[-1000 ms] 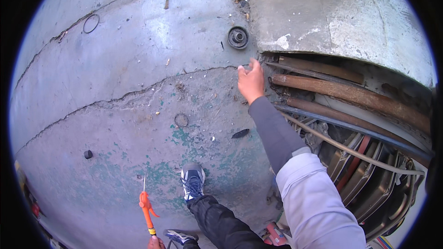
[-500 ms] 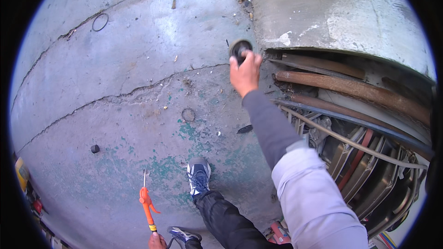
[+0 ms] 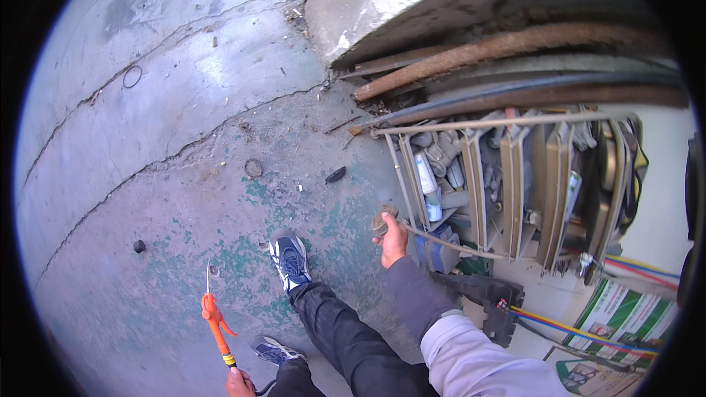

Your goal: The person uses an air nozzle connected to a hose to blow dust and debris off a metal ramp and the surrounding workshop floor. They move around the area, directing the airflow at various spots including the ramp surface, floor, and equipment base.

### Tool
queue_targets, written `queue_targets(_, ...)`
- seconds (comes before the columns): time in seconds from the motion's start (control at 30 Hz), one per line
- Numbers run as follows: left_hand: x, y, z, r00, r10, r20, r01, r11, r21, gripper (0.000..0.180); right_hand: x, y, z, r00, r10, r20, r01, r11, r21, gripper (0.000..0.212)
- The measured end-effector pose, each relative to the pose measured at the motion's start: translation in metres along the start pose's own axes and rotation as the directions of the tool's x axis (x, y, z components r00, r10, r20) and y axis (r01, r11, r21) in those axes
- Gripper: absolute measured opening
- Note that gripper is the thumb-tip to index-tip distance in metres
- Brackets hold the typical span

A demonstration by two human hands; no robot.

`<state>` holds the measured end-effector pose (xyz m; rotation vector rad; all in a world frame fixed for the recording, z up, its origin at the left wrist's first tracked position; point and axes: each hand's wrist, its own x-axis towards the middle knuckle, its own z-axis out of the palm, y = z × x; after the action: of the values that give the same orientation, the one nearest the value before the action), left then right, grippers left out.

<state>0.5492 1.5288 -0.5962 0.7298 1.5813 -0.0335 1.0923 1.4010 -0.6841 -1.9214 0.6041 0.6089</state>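
At the lower left, my left hand (image 3: 239, 382) is closed round the handle of an orange air blow gun (image 3: 214, 316), whose thin metal nozzle points up and away over the floor. My right hand (image 3: 395, 241) is at the near left corner of a metal rack (image 3: 504, 125), closed on a small round, disc-like part (image 3: 384, 220) with a dull brownish-grey face. The fingers cover part of it, so its exact kind cannot be made out.
Bottles and a blue box (image 3: 440, 250) fill part of the rack. Rusty pipes (image 3: 471, 59) lie beyond it under a concrete block (image 3: 382, 0). Coloured hoses (image 3: 581, 327) run at the right. A black cap (image 3: 139, 246) and a ring (image 3: 253, 168) lie on the cracked floor.
My right hand has drawn back toward me from beside the concrete block, bringing the round part with it. The view has turned right, showing more of the rack. My left hand still grips the blow gun.
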Motion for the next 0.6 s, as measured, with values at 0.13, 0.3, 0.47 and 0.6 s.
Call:
queue_targets(0.13, -0.003, -0.003, -0.026, 0.996, 0.073, 0.06, -0.075, 0.997, 0.035, 0.051, 0.011, -0.044, -0.039, 0.995, 0.083, 0.053, -0.095, 0.948, 0.304, 0.034)
queue_targets(0.3, -0.01, -0.001, -0.047, 0.996, 0.075, 0.044, -0.079, 0.992, 0.1, 0.051, 0.001, -0.092, -0.054, 0.994, 0.056, 0.096, -0.096, 0.868, 0.487, 0.059)
queue_targets(0.47, -0.028, 0.003, -0.04, 0.995, 0.057, 0.076, -0.072, 0.977, 0.201, 0.048, -0.078, -0.024, -0.051, 0.899, 0.131, 0.417, -0.245, 0.941, 0.233, 0.055)
queue_targets(0.6, -0.052, 0.014, -0.028, 0.968, 0.18, 0.175, -0.233, 0.903, 0.36, 0.046, -0.158, 0.052, -0.022, 0.878, 0.274, 0.393, -0.287, 0.958, -0.027, 0.04)
